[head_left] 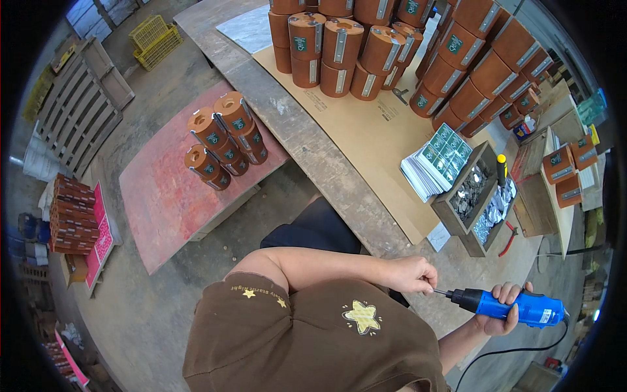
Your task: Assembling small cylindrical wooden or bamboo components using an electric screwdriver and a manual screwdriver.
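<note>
A blue electric screwdriver (532, 309) with a black nose and a cable lies in my right hand (501, 313), whose fingers wrap round its body. It points left, and its thin metal bit (442, 291) reaches my left hand (413, 274). My left fingers pinch closed at the bit's tip; whether a small screw sits between them is hidden. Beyond my hands stands a wooden box (457, 219) with metal pieces in one compartment and small silvery parts in another. Beside it lies a stack of green-and-white label sheets (444, 157).
Brown cylinders (339, 49) with metal strips stand stacked on cardboard (326, 108) at the workbench's back. More cylinders (225, 140) stand on a low red table (153, 196) at left. A yellow-handled screwdriver (501, 166) and red-handled pliers (508, 240) are near the box.
</note>
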Available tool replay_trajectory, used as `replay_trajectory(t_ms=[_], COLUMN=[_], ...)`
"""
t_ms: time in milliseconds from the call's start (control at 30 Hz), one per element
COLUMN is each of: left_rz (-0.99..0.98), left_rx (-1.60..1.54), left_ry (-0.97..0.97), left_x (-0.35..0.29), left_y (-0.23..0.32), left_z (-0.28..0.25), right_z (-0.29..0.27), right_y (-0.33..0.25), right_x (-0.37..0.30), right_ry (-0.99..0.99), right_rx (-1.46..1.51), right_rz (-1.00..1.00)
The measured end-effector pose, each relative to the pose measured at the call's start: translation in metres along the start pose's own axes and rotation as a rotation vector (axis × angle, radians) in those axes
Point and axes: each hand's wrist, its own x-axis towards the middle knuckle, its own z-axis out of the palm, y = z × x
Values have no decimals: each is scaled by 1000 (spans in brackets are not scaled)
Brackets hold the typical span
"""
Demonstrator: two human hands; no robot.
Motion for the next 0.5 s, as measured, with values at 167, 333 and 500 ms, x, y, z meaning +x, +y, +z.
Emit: replay_trajectory(t_ms=[167,333,500], left_rz=[21,65,80], left_rx=[3,-27,-40], left_ry=[17,22,1], left_x=[0,0,-3], left_y=[-7,-19,-12], left_z=[5,12,11], right_z=[4,10,8], right_y=[1,6,4], right_x=[-2,-3,-4], right_ry=[4,42,57], right_rx=[-7,-39,-23], right_rz=[3,3,0])
